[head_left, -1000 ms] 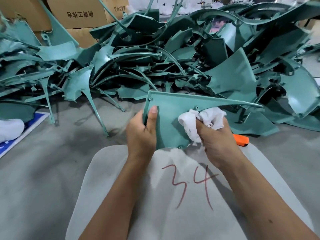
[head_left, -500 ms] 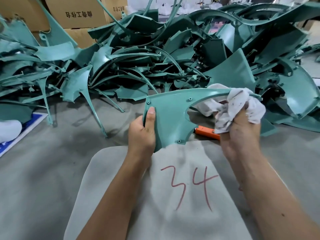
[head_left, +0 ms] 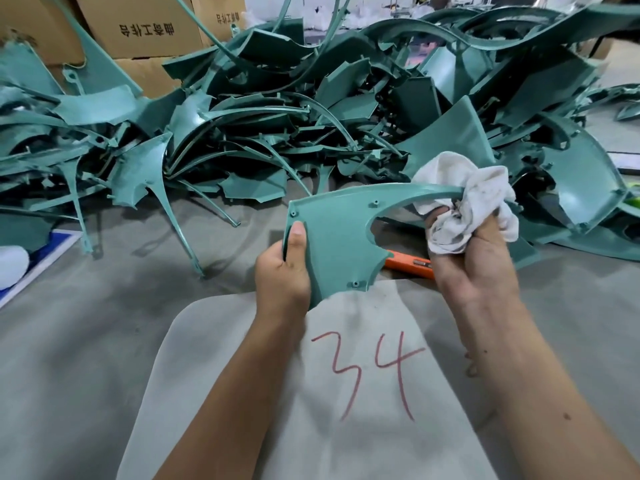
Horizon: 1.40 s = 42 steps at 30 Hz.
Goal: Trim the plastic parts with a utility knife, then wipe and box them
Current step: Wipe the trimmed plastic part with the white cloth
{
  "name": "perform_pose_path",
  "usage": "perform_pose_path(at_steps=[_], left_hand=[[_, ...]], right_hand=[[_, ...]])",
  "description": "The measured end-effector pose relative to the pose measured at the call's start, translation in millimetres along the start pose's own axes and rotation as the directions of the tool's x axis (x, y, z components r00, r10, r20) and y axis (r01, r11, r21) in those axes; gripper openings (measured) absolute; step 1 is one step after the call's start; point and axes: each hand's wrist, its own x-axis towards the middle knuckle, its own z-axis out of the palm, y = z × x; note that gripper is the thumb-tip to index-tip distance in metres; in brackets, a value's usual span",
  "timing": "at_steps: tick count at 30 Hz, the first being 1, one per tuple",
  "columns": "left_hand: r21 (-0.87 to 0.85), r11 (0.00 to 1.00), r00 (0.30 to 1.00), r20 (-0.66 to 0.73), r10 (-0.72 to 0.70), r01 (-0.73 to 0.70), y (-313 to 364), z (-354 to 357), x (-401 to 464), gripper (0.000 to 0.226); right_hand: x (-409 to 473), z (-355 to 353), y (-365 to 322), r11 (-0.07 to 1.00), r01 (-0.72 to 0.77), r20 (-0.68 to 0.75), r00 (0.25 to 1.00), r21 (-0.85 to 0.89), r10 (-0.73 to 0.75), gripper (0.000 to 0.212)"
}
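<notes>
Teal plastic part [head_left: 332, 233] is held upright above the grey mat [head_left: 214, 358], which is marked "34" in red; its wide end sits in the left hand [head_left: 282, 271], thumb pressed flat on the near face and fingers curled behind the edge, a firm grasp. The right hand [head_left: 474, 258] is clenched round a soiled white rag [head_left: 464, 199], and the rag wraps the part's narrow curved arm at its far right end. One second ago the rag lay on the broad panel near the left hand; it has since travelled outward along the arm to the tip, while the left hand has kept its hold. Judgement: the wipe stroke on this face is near its end; the part is probably close to ready for turning over or boxing. An orange utility knife [head_left: 408, 263] lies on the grey floor [head_left: 86, 341] just behind the part, untouched; beyond it sits a large pile of teal parts [head_left: 277, 116], with cardboard boxes [head_left: 145, 29] at the back.
</notes>
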Motion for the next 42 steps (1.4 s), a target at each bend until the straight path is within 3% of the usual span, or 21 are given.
perform_pose_path(at_steps=[4,8,10,14,16,19,20,21,24,26,27,29,30,31,32,33,35,36,38,40,42], left_hand=[[-0.03,0.999,0.998,-0.049,-0.033,0.032,4,-1,3,0.045],[-0.043,0.999,0.988,-0.151,-0.014,0.008,15,-12,8,0.048],[-0.053,0.999,0.987,-0.163,-0.008,-0.001,19,-16,7,0.048],[-0.084,0.995,0.982,-0.177,-0.071,0.057,23,-16,4,0.045],[-0.257,0.955,0.962,-0.188,-0.197,0.145,27,-22,8,0.041],[-0.387,0.875,0.948,-0.005,-0.317,0.29,32,-42,17,0.039],[-0.387,0.831,0.917,0.148,-0.371,0.399,33,-46,17,0.037],[-0.36,0.766,0.839,0.34,-0.424,0.533,34,-46,15,0.032],[-0.172,0.525,0.452,0.758,-0.471,0.834,30,-28,-3,0.013],[-0.055,0.435,0.28,0.836,-0.472,0.899,23,-14,-18,0.011],[-0.021,0.418,0.235,0.852,-0.468,0.908,20,-9,-23,0.009],[0.002,0.387,0.198,0.855,-0.478,0.922,15,-5,-26,0.009],[-0.003,0.387,0.206,0.85,-0.485,0.922,16,-5,-23,0.011],[-0.017,0.409,0.242,0.829,-0.504,0.912,19,-6,-20,0.016],[-0.031,0.46,0.302,0.794,-0.528,0.887,23,-6,-17,0.026],[-0.036,0.537,0.385,0.738,-0.555,0.843,27,-5,-14,0.042],[-0.018,0.748,0.615,0.582,-0.531,0.663,27,-2,-10,0.078],[-0.035,0.84,0.736,0.502,-0.453,0.541,24,1,-10,0.083],[-0.117,0.969,0.907,0.391,-0.158,0.219,17,5,-14,0.072],[0.054,0.981,0.956,0.24,0.168,-0.186,4,5,-16,0.05],[0.302,0.876,0.927,0.123,0.355,-0.375,-3,1,-12,0.037]], right_hand=[[-2,-5,9,0.941,0.137,-0.032,0.987,-0.31,-0.155,0.022],[-4,-10,6,0.761,0.397,0.185,0.917,-0.514,-0.353,0.043],[-4,-12,10,0.684,0.455,0.228,0.888,-0.57,-0.401,0.046],[-2,-17,11,0.7,0.419,0.166,0.9,-0.578,-0.402,0.038],[1,-24,11,0.629,0.428,0.242,0.9,-0.648,-0.363,0.035],[2,-27,16,0.626,0.344,0.216,0.937,-0.7,-0.274,0.034],[2,-25,19,0.668,0.293,0.178,0.955,-0.684,-0.236,0.033],[0,-21,23,0.707,0.26,0.16,0.965,-0.658,-0.205,0.031],[-8,-16,34,0.667,0.324,0.314,0.939,-0.671,-0.14,0.033],[-18,-13,39,0.66,0.351,0.467,0.884,-0.664,0.0,0.023],[-23,-10,40,0.702,0.314,0.524,0.846,-0.639,0.098,0.02],[-25,-7,38,0.763,0.251,0.574,0.797,-0.596,0.186,0.037],[-24,-5,36,0.755,0.258,0.546,0.824,-0.603,0.154,0.032],[-24,-3,35,0.755,0.262,0.508,0.854,-0.601,0.108,0.019],[-23,-3,34,0.754,0.257,0.44,0.897,-0.605,0.047,0.021],[-21,-4,33,0.744,0.248,0.374,0.928,-0.62,0.002,0.029],[-17,-5,31,0.667,0.32,0.345,0.933,-0.673,-0.1,0.025],[-16,-6,32,0.617,0.349,0.339,0.93,-0.706,-0.138,0.022],[-15,-9,36,0.528,0.369,0.319,0.929,-0.765,-0.187,0.036],[-18,-10,42,0.513,0.342,0.29,0.94,-0.787,-0.182,0.042],[-22,-8,46,0.535,0.315,0.307,0.946,-0.784,-0.107,0.038]])
